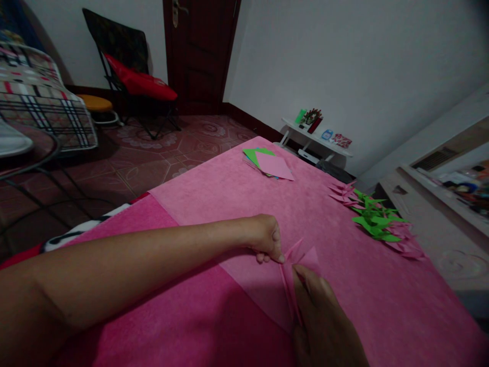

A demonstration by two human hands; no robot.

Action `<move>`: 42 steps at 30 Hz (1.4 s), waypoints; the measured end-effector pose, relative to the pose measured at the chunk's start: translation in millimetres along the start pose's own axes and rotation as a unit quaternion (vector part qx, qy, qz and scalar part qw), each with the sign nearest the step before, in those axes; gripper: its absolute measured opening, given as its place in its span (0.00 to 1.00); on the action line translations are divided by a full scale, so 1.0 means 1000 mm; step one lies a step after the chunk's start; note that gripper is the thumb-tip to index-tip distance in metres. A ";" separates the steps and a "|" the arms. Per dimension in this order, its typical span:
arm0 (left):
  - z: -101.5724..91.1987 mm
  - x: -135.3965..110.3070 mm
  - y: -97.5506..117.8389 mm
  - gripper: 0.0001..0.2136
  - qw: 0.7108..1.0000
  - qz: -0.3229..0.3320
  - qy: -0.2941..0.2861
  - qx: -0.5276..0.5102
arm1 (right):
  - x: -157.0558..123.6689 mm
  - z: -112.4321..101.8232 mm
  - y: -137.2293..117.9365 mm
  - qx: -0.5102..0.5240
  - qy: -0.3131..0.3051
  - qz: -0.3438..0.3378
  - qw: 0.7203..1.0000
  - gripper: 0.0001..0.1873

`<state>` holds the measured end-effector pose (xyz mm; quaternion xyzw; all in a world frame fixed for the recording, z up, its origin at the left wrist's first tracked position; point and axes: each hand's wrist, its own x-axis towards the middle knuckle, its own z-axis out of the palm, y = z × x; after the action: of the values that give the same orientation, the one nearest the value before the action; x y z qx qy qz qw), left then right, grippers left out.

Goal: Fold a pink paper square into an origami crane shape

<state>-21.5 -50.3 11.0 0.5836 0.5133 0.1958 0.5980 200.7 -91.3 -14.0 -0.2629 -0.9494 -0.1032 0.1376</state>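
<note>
Pinching a folded pink paper (289, 285) just below and right of the frame's centre, the person works with both hands close together. The paper's long axis runs steeply, its narrow lower end pointing toward the bottom of the frame and leaning slightly right; at the top, one thin point rises toward the upper right, with a broader flap beside it. The left hand (265, 237) is curled nearly into a fist, thumb and forefinger tips closed on the paper's upper left edge. The right hand (324, 316) grasps the right side, fingers nearly together, thumb partly hidden at the lower end. Beneath lies a pink cloth (214, 204); folded green and pink paper shapes (376, 219) sit at the right of the frame.
</note>
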 end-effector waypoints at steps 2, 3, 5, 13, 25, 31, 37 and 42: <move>0.000 0.000 0.000 0.10 1.000 0.004 0.001 0.008 | 0.001 -0.001 -0.001 0.004 -0.003 0.000 1.000 0.36; 0.001 0.000 0.000 0.10 1.000 0.006 0.000 0.010 | 0.002 -0.002 -0.001 0.006 -0.003 0.002 1.000 0.36; 0.001 0.000 -0.001 0.11 1.000 0.005 -0.001 0.008 | 0.002 -0.003 -0.002 0.006 -0.001 0.006 1.000 0.36; 0.002 0.001 -0.004 0.12 1.000 0.017 0.001 0.001 | 0.000 0.000 -0.001 0.002 -0.007 0.007 1.000 0.32; 0.006 0.003 -0.006 0.14 0.994 0.028 0.044 0.091 | 0.003 -0.004 0.000 0.018 -0.014 -0.022 0.999 0.29; 0.011 -0.001 0.000 0.15 0.987 0.021 0.074 0.139 | 0.006 -0.006 -0.001 0.029 -0.020 -0.021 0.999 0.27; 0.016 -0.005 0.006 0.16 0.975 0.016 0.120 0.184 | 0.009 -0.006 -0.004 0.038 -0.031 -0.015 0.999 0.28; 0.013 -0.002 0.002 0.17 0.977 0.033 0.112 0.180 | 0.010 -0.007 -0.005 0.055 -0.041 0.011 0.998 0.28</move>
<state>-10.1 -57.9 10.9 0.6729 0.5841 0.1836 0.4152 191.0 -92.1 -5.2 -0.2696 -0.9555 -0.0385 0.1136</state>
